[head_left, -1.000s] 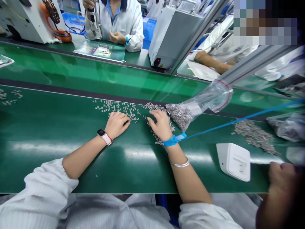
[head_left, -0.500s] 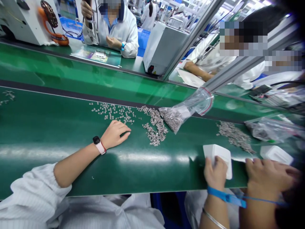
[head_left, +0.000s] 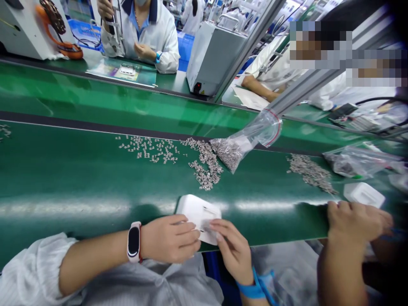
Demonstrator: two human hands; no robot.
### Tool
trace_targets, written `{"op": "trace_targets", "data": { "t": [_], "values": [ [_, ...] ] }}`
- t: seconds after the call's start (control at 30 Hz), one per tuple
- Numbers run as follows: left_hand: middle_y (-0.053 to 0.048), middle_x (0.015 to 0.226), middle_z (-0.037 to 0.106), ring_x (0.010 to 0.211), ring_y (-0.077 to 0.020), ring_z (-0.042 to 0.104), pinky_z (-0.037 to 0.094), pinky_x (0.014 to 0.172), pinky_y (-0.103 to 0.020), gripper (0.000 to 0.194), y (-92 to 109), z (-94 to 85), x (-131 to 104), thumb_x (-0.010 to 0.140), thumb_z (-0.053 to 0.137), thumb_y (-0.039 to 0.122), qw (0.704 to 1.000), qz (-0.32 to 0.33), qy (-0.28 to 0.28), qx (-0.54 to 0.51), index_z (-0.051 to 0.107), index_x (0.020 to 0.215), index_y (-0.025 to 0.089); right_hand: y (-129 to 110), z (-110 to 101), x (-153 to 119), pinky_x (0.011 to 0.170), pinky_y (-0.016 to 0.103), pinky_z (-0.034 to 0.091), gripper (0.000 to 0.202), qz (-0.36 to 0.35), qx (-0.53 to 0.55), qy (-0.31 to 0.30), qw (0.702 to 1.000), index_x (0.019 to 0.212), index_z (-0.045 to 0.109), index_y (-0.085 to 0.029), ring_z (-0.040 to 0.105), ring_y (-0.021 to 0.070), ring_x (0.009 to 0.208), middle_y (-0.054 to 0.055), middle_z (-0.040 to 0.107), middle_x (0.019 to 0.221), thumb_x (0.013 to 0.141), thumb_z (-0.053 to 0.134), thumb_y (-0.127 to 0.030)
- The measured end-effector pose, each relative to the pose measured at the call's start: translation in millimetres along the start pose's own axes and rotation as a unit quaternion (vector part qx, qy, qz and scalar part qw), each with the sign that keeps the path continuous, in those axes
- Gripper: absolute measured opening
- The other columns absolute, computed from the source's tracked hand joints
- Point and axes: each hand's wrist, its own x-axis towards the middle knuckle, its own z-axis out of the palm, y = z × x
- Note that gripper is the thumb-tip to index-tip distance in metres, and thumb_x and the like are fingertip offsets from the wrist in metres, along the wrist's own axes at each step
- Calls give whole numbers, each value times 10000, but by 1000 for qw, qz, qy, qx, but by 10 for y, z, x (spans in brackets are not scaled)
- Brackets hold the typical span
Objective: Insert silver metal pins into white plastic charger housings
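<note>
One white casing (head_left: 195,209) in two hands, nearer the wearer than the zip bag (head_left: 228,154)

The casing sits on the wearer's side of the zip bag and a little left of it, at the near edge of the green bench (head_left: 95,170); the left hand (head_left: 172,239) is closed over its near-left part, hiding that corner, its own thumb out of sight; the right hand (head_left: 234,250) has fingertips at the casing's right side, and I cannot tell whether they pinch it or merely touch; the slotted face is turned up towards the wearer, its clearest slot slanting from upper left to lower right; with the near part covered, the long axis cannot be made out.

Just left of the zip bag lies a dense heap of metal clips (head_left: 207,170); farther left are scattered clips (head_left: 149,148), too small to read in detail; well to the bag's right, a co-worker's hand (head_left: 357,221) partly blocks a second casing (head_left: 365,193), and whether they touch is unclear.
</note>
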Motion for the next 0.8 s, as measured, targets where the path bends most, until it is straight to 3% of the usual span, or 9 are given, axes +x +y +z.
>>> {"op": "trace_targets", "data": {
  "t": [0.1,0.2,0.3,0.4,0.47,0.53,0.63,0.73,0.8],
  "values": [
    [-83,923,648,870,-181,579,409,845,-334,268,84,-4,-17,860,460,334,997,-52,-49,26,582,940,109,36,70,437,798,347,519,207,108,112,-43,987,963,640,-215,612,181,902,78,638,990,860,469,-272],
    [-80,873,651,798,-186,593,411,841,-358,340,45,-23,-60,852,455,408,990,-101,-89,45,566,961,106,276,130,904,833,362,514,272,189,209,-168,945,1015,635,-200,609,189,940,87,634,1044,819,532,-358],
    [-60,796,651,710,-164,595,407,836,-355,324,-38,-61,-88,860,447,400,985,-126,-107,51,553,971,115,546,193,1292,857,366,496,314,195,241,-118,943,998,636,-199,596,190,972,77,635,1051,756,600,-395],
    [-39,715,640,635,-150,582,397,835,-358,287,-116,-104,-101,871,431,374,982,-141,-111,60,555,942,126,675,237,1577,811,366,503,298,163,183,1,970,918,640,-183,613,185,886,67,655,955,720,623,-405],
    [-27,692,636,614,-148,576,392,833,-360,263,-161,-125,-112,872,427,357,982,-143,-106,67,561,914,134,650,276,1731,731,357,512,261,105,86,27,990,890,637,-173,611,180,788,64,652,870,755,578,-389],
    [-14,679,634,603,-145,570,387,832,-356,241,-199,-136,-127,872,427,338,983,-139,-103,69,566,891,142,565,344,1880,720,357,492,222,2,-51,-2,999,883,640,-163,587,188,783,73,630,854,802,517,-330],
    [-3,664,628,592,-140,561,383,830,-350,227,-241,-138,-147,870,427,323,984,-133,-101,67,568,857,147,432,500,2110,812,371,429,198,-129,-250,-83,956,909,648,-142,527,218,899,104,599,922,816,489,-214],
    [4,644,620,579,-134,552,380,824,-347,225,-270,-132,-161,874,417,314,984,-133,-96,64,567,835,151,379,638,2307,816,381,390,170,-146,-344,-134,918,820,663,-133,486,228,885,113,592,871,804,495,-152],
    [2,639,620,577,-133,550,380,816,-347,226,-283,-133,-167,878,408,306,985,-133,-95,63,566,832,151,366,669,2378,800,380,386,171,-149,-345,-138,916,733,659,-136,482,222,857,109,587,827,798,500,-137]
  ]
}}
